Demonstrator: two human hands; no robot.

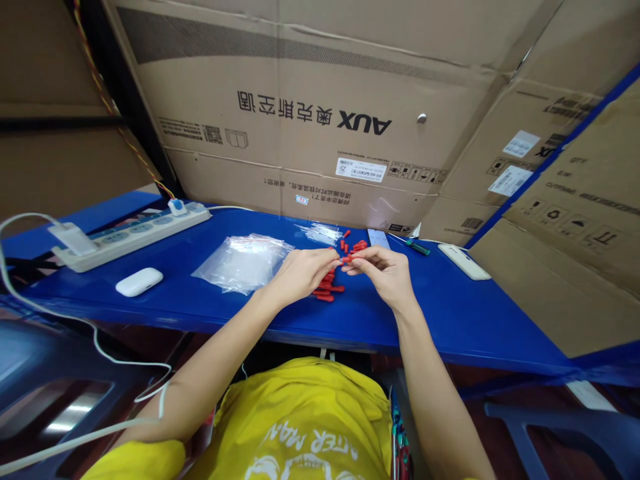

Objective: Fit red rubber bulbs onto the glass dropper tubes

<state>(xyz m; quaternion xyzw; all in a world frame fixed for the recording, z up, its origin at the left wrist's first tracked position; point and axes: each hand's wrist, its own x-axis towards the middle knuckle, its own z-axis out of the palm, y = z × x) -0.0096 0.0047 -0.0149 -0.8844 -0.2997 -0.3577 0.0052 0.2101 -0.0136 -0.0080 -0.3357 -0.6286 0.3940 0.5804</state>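
over a blue table [440, 313] (cardboard [310, 80] behind), left grip [303, 272] and right grip [389, 272] pinch a red piece [347, 259].

The red pieces [325, 298] look smooth plastic, the bags [237, 265] glossy plastic — the cardboard panels [310, 73] matt

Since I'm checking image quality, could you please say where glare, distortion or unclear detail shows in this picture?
Head view: glare whitens parts of the clear plastic bags; head view: the lower-left blue chair looks stretched and soft; head view: the pinched red piece is too small to make out.
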